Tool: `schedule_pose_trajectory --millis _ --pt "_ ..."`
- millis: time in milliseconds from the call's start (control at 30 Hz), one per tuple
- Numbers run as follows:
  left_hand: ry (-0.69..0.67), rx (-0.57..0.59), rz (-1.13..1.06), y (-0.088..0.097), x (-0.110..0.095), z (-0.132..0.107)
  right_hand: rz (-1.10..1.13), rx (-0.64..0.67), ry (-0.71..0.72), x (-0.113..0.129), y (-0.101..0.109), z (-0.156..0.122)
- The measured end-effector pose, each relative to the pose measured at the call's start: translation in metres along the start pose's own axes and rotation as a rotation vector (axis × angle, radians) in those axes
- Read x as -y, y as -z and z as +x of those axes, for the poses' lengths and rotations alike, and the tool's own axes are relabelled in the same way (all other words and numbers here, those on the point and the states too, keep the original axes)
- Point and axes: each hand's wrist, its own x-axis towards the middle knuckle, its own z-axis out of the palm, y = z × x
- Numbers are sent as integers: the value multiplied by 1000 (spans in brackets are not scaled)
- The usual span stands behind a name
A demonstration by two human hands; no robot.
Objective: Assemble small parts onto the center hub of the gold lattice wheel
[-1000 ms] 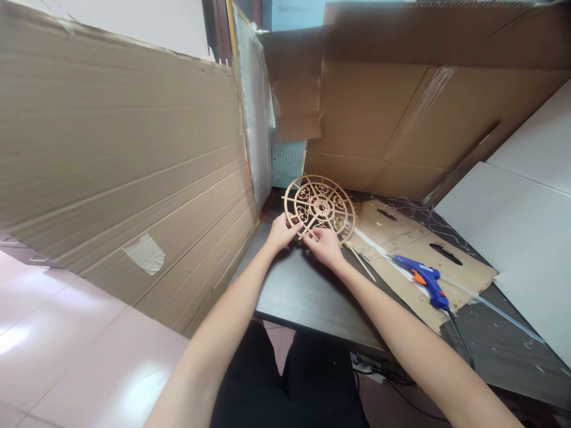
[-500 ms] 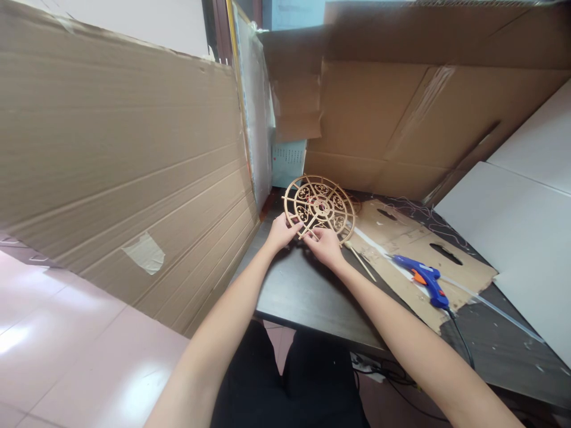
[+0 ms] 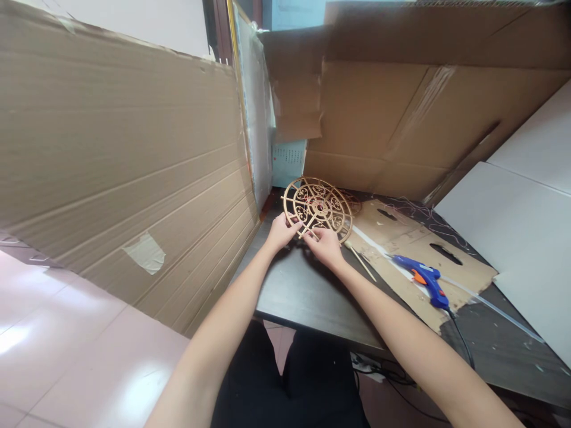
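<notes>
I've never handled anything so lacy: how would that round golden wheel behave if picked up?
The golden wheel is probably fairly stiff: the left hand and right hand hold it near its lower edge, and its upper part shows no sag. It looks light for its size, being mostly open gaps. The thin scrollwork inside might snap if pushed hard.

Openwork disc (image 3: 324,208): light tan, flat, round. Concentric rings joined by radial spokes; several spoke ends project past the outer rim. Curled scrollwork fills the middle band; small pierced hub. Pose: tilted, far edge raised, near edge pinched by left hand (image 3: 282,232) and right hand (image 3: 325,245). Location: left of and beyond blue glue gun (image 3: 424,274), well apart.
</notes>
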Motion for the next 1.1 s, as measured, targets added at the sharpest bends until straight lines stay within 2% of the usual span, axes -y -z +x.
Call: schedule_pose_trajectory --millis 1100 --pt "11 -5 -9 -1 -1 -1 -14 0 -24 -3 1 2"
